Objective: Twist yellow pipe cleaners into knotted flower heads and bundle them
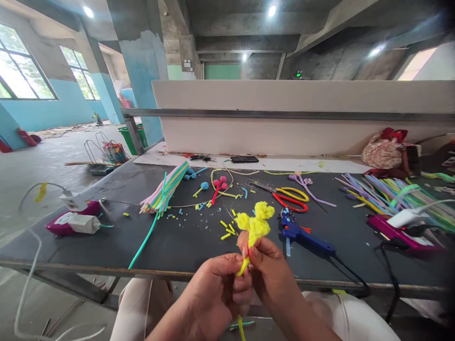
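Observation:
A yellow pipe-cleaner flower [259, 225] with a bunched, fuzzy head is held upright over the table's front edge. Pinched around its stem just below the head are the fingers of my right hand [268, 260]. My left hand [222, 279] grips the stem lower down, and the stem's tail hangs beneath it. The two hands touch each other. Close behind the flower lie short yellow cut pieces [227, 228]. Right of my hands rests a blue glue gun [307, 238], and beyond it are scissors [289, 195] with one yellow and one red handle.
Bundles of pipe cleaners lie on the dark table at left [167, 187] and right [398, 194]. Pink [219, 185], blue [204, 186] and purple [302, 181] flower pieces lie farther back. Magenta power strips [67, 222] with cords sit at both ends. A phone [244, 159] lies near the white panel [249, 135].

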Tool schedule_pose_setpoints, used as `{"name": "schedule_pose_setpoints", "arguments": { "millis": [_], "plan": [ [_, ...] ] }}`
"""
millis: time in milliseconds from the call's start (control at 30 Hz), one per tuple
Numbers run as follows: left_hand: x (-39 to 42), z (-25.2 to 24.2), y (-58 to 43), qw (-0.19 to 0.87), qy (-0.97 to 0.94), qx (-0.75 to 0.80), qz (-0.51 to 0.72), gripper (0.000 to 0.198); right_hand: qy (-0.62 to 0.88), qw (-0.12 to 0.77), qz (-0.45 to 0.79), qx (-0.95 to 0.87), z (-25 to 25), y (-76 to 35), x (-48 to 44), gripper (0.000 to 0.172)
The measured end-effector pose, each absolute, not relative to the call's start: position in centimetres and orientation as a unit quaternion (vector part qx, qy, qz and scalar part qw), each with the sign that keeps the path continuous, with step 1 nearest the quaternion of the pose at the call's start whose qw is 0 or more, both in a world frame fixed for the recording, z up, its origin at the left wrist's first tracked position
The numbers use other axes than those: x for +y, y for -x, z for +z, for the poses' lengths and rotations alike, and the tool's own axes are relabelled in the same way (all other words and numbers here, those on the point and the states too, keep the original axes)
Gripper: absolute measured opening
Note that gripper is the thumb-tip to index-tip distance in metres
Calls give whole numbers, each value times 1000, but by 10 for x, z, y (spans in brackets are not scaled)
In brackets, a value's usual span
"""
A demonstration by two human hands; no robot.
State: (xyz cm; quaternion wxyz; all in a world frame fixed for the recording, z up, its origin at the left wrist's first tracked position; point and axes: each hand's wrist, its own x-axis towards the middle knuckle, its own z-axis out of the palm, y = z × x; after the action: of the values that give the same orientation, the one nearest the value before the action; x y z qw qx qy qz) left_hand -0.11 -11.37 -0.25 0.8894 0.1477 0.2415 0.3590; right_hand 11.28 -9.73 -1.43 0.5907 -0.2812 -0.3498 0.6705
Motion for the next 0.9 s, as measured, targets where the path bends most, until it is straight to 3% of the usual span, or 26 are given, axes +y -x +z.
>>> {"name": "schedule_pose_setpoints", "arguments": {
  "millis": [100,200,367,467,567,667,900],
  "plan": [
    [-112,-4,-3,781,-254,326,468,19,292,586,677,-337,-15,-110,-92,19],
    [-110,-9,-3,524,-453,462,555,26,331,605,629,-359,-15,-109,-89,18],
    [-111,-14,3,60,-702,486,518,20,384,592,599,-380,-12,-110,-93,22],
    [-112,-14,3,-46,-743,442,500,19,394,589,600,-371,-10,-111,-97,22],
    [-112,-14,0,-18,-750,431,502,17,394,602,588,-370,-11,-113,-98,18],
    [-113,-13,-3,95,-716,464,514,17,371,618,590,-365,-12,-115,-98,14],
    [-116,-3,-2,574,-456,423,533,26,296,618,611,-396,-13,-120,-100,8]
  ]
}}
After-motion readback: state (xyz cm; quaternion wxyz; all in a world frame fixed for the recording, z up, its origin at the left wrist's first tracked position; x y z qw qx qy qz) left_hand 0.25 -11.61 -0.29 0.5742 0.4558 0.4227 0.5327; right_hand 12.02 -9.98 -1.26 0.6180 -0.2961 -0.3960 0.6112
